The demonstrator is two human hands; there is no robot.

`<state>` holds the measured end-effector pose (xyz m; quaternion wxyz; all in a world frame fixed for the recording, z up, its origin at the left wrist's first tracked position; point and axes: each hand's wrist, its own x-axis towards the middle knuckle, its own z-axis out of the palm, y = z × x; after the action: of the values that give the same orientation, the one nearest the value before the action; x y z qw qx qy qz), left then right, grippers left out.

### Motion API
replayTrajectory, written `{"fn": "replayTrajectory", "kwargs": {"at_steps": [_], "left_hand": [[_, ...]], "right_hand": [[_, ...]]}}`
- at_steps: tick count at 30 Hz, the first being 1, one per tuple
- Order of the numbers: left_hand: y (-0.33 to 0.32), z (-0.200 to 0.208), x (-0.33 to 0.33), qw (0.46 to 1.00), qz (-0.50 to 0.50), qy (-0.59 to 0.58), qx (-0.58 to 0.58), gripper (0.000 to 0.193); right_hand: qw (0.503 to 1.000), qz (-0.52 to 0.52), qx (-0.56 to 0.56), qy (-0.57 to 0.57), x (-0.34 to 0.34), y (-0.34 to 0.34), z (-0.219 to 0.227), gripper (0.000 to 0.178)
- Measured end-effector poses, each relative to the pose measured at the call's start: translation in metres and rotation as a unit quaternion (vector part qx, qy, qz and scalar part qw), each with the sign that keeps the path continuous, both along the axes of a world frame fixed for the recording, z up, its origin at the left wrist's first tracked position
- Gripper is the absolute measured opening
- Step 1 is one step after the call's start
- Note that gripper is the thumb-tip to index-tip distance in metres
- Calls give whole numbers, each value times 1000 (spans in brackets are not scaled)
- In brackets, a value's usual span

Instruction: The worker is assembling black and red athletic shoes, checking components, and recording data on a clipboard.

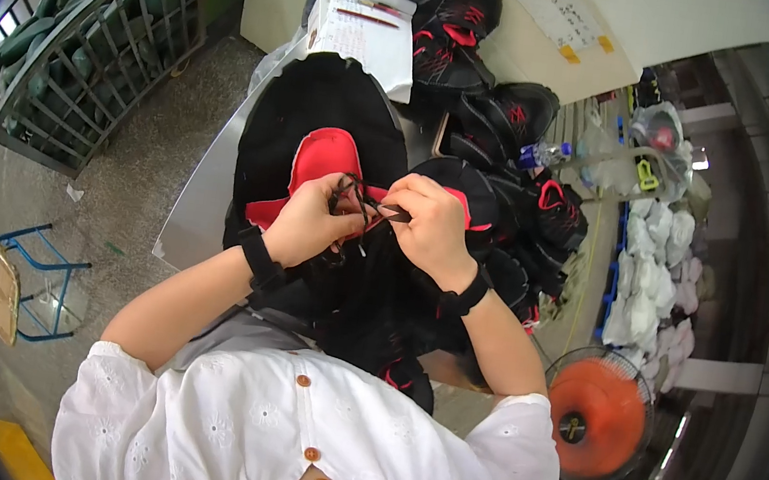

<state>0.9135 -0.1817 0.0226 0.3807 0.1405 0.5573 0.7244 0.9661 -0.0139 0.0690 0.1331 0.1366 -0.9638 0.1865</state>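
Observation:
A large black shoe upper [326, 96] lies flat in front of me, its red tongue [326, 150] turned up and its red lining showing. My left hand [315, 216] is closed at the upper's opening, with its thumb and fingers pinching a dark shoelace [363, 196] that loops between my hands. Close beside it, my right hand [430, 227] is closed in a pinch. A small dark flat piece [395, 212] sticks out from its fingertips toward the lace; its kind is unclear. The lower part of the upper blends into dark material beneath my wrists.
Black-and-red shoes [517, 117] crowd the table to the right, beside a plastic bottle [544, 154]. An open notebook [362, 38] with pens lies at the far side. An orange fan [596, 418] stands right, a blue-framed stool [48, 283] left, and a filled metal cart [89, 46] far left.

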Motion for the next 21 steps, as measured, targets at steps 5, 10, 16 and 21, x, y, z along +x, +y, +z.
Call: {"fn": "replayTrajectory", "kwargs": {"at_steps": [5, 10, 16, 21], "left_hand": [[12, 3, -18, 979, -55, 177, -81, 32], [25, -5, -41, 920, -71, 337, -190, 20], [39, 8, -65, 937, -220, 259, -82, 27], [54, 19, -79, 885, -277, 351, -125, 21]], "right_hand": [[1000, -2, 0, 29, -5, 4, -3, 12], [997, -26, -18, 65, -5, 9, -18, 14], [975, -127, -109, 148, 5, 5, -35, 17], [959, -151, -119, 210, 7, 8, -47, 20]]}}
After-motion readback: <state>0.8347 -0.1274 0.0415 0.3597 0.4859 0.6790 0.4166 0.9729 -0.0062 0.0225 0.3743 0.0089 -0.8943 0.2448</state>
